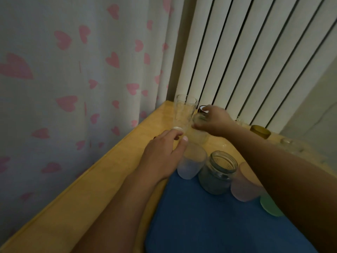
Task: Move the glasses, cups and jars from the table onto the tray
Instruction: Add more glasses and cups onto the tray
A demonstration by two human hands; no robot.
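Observation:
A blue tray (209,225) lies on the wooden table (102,179). Along its far edge stand a frosted bluish cup (190,165), a glass jar (218,172), a pink frosted cup (243,185) and a green cup (269,205). My right hand (214,121) grips a pale frosted cup (199,135) from above, on the table beyond the tray. Just left of it stands a tall clear glass (184,112). My left hand (162,154) reaches to its foot, fingers nearly straight, fingertips at the glass.
Behind my right hand sits a dark cup (202,108). An amber cup (259,131) and small clear glasses (289,143) stand further right on the table. A heart-print curtain (73,70) hangs left; a ribbed radiator (255,61) rises behind.

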